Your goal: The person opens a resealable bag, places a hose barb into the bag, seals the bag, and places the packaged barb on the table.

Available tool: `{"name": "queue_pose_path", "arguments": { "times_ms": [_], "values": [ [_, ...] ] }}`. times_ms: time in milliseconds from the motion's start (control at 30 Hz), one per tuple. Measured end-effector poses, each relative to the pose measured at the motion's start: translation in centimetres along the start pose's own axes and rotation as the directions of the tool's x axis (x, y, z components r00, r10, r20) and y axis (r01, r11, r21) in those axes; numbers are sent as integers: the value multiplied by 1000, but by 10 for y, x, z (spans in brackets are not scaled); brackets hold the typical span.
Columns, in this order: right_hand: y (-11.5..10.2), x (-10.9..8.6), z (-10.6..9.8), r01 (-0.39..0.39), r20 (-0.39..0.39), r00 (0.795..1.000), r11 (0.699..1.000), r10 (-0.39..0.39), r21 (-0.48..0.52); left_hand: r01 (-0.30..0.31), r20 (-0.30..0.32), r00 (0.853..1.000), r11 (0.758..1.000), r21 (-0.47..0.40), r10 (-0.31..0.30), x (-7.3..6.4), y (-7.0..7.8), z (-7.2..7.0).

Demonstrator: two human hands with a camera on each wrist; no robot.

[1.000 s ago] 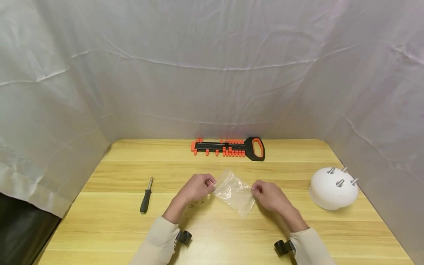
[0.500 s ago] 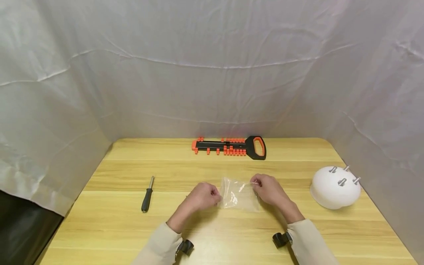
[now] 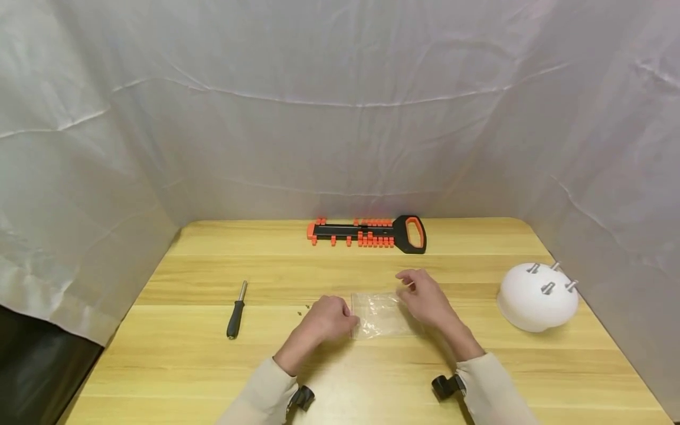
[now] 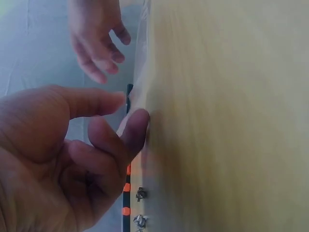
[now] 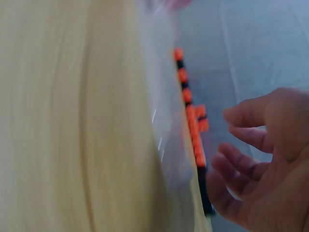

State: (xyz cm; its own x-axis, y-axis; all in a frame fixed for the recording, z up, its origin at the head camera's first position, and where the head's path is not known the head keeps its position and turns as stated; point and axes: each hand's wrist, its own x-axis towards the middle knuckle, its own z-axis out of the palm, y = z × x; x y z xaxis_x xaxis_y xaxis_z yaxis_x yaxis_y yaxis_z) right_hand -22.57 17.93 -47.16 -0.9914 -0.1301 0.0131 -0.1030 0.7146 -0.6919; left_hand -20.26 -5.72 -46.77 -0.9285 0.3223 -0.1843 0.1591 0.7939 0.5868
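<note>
A clear plastic zip bag [image 3: 379, 316] lies flat on the table between the two hands. My left hand [image 3: 330, 317] is at the bag's left edge, its fingertips right over it. In the left wrist view, a small gap shows between the left thumb [image 4: 104, 102] and bent forefinger, the other fingers curled in. My right hand [image 3: 425, 298] hovers by the bag's right end, holding nothing, thumb and fingers apart in the right wrist view. Left of my left hand lie several small screws [image 4: 140, 221], partly hidden by it in the head view.
A black-handled screwdriver [image 3: 236, 319] lies at the left. Along the back edge is a black and orange rack with a loop handle [image 3: 416, 235]. A white rounded object with metal posts [image 3: 536, 304] stands at the right. Grey cloth [image 3: 340, 147] hangs around the table [image 3: 175, 366].
The bag has gone from tilted and held by both hands to lying flat. The right hand has let go and moved slightly away; the left has shifted right and its pinch has loosened.
</note>
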Motion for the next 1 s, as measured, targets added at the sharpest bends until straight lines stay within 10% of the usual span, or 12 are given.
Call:
{"name": "queue_pose_path", "arguments": {
  "times_ms": [67, 167, 400, 500, 667, 1000],
  "values": [
    [-7, -2, 2, -38, 47, 998, 979, 29, 202, 17, -15, 1000, 1000, -5, -17, 0, 1, -1],
    [-16, -6, 5, -155, 142, 985, 861, 97, 485, 32, -22, 999, 999, -1, -32, 1, 3, -2],
    [-25, -18, 17, -286, 251, 958, 385, 140, 877, 62, -33, 998, 998, 19, -62, 7, 6, -3],
    [-24, -21, 23, -259, 242, 965, 238, 101, 936, 66, -34, 997, 998, 24, -65, 9, 6, -2],
    [-23, -20, 32, -240, 224, 967, 154, 118, 958, 73, -40, 997, 997, 30, -72, 11, 7, -2],
    [-16, -20, 38, -229, 212, 967, 124, 141, 965, 18, -70, 997, 999, -27, -20, 18, 5, 0]
  ]
}}
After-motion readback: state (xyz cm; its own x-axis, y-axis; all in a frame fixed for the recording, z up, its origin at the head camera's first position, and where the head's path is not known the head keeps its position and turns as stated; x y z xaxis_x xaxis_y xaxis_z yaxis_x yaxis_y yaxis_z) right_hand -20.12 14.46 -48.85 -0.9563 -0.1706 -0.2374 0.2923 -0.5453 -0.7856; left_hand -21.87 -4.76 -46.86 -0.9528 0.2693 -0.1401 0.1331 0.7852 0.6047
